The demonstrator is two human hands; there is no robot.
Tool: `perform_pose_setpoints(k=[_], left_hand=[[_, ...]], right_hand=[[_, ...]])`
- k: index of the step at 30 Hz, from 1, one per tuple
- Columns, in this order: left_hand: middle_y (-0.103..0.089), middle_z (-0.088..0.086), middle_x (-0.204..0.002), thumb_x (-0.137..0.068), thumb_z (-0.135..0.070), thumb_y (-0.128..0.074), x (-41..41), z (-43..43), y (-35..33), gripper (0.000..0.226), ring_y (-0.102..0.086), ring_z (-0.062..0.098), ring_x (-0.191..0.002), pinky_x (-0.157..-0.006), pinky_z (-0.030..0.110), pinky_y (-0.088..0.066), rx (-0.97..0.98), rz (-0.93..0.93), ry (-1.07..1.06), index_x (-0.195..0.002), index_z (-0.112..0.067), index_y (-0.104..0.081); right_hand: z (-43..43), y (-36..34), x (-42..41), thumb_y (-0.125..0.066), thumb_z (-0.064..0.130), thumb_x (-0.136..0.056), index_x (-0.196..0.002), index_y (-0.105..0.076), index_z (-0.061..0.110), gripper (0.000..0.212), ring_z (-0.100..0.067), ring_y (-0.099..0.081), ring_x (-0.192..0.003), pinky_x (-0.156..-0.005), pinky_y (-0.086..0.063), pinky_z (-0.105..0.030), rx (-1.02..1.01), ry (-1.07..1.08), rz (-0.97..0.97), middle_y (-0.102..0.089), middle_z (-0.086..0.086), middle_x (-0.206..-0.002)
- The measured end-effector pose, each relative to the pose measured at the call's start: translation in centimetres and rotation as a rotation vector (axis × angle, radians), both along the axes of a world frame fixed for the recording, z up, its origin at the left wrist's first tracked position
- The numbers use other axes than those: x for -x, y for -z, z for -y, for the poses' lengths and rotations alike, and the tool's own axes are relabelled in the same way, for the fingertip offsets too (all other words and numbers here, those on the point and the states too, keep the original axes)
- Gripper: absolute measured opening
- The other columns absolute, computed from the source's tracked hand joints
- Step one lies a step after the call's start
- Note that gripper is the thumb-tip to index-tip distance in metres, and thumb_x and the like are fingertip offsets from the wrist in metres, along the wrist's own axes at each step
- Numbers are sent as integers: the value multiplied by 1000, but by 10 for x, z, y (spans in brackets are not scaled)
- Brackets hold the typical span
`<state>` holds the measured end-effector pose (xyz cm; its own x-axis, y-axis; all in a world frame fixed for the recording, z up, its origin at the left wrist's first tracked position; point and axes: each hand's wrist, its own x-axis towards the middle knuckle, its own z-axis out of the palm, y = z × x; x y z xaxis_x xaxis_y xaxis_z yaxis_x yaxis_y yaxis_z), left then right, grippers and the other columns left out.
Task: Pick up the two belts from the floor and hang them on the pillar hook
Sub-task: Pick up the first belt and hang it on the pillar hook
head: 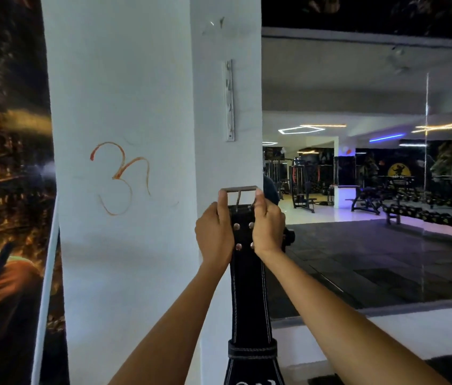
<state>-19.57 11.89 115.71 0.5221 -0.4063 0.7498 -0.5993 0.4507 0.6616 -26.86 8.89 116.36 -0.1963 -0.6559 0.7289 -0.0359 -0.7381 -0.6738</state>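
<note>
A black leather belt [248,287] with white stitching and metal rivets hangs straight down in front of a white pillar [125,245]. Its metal buckle [241,190] is at the top. My left hand [215,233] grips the belt's left edge just under the buckle, and my right hand [268,227] grips the right edge. A white hook rack [229,100] with several small hooks is fixed upright on the pillar's right face, well above the buckle. I see only one belt.
A dark poster [8,190] with orange glow covers the wall left of the pillar. To the right a large mirror [372,176] reflects gym machines, benches and a dumbbell rack. An orange symbol [120,176] is drawn on the pillar.
</note>
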Motion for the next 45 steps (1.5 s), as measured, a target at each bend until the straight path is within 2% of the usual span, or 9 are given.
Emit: perform_pose_setpoints(k=[6,15,18,21,27,34,38,42,45], left_hand=[[-55,-1,-57,-99,-42,-25,-25,88,-71,57,-49,6,-50,-51,5,-37,103,94,-48,-58,-15,-53],[-44,2,-50,-100,-42,-25,-74,258,-221,62,-42,16,-49,-49,31,-29,268,118,-195,-47,-11,-36],[-47,4,-57,-99,-43,-26,-93,308,-247,60,-47,23,-62,-62,33,-33,222,51,-221,-54,-8,-44],[-52,6,-69,-97,-45,-29,-109,340,-262,55,-51,28,-77,-70,34,-34,166,-3,-226,-74,-3,-55],[-62,21,-111,-98,-41,-31,-128,384,-297,54,-55,35,-100,-75,33,-31,137,-3,-201,-108,4,-58],[-52,8,-77,-98,-42,-25,-148,394,-272,49,-50,28,-82,-71,33,-32,110,117,-237,-78,-6,-50],[-55,7,-84,-95,-54,-24,-146,387,-260,56,-47,24,-77,-70,33,-33,174,146,-282,-97,-4,-50],[-55,2,-62,-91,-58,-39,-143,386,-238,57,-53,18,-59,-55,29,-38,206,134,-56,-71,-5,-52],[-72,13,-78,-85,-58,-52,-142,392,-244,63,-68,27,-74,-71,36,-52,181,10,228,-80,3,-69]], right_hand=[[88,-68,-27,-35,43,-96,-51,-37,19,51,-27,-51,-53,-60,-49,-42,78,-18,29,-37,0,-48],[270,-221,-78,-31,48,-95,-50,-42,22,53,-33,-65,-73,-66,-54,-47,199,-58,65,-50,0,-54],[316,-246,-92,-29,44,-97,-54,-44,20,51,-33,-62,-84,-70,-45,-37,210,-20,24,-58,-4,-66],[346,-262,-105,-29,42,-97,-89,-65,3,54,-35,-60,-100,-82,-45,-40,162,26,-21,-67,-18,-102],[391,-297,-123,-29,40,-98,-109,-60,-2,53,-36,-57,-107,-85,-45,-40,125,68,-67,-63,-20,-115],[411,-270,-136,-29,52,-94,-80,-58,16,49,-32,-59,-89,-75,-44,-39,207,54,-105,-65,-10,-85],[397,-246,-137,-31,61,-89,-116,-41,20,49,-32,-60,-90,-69,-38,-35,236,98,0,-52,-4,-112],[388,-232,-130,-39,63,-85,-80,-46,16,47,-21,-58,-65,-63,-37,-31,203,42,61,-59,3,-73],[389,-245,-126,-57,63,-76,-57,-52,17,51,-15,-56,-54,-57,-45,-31,83,-215,-7,-58,2,-58]])
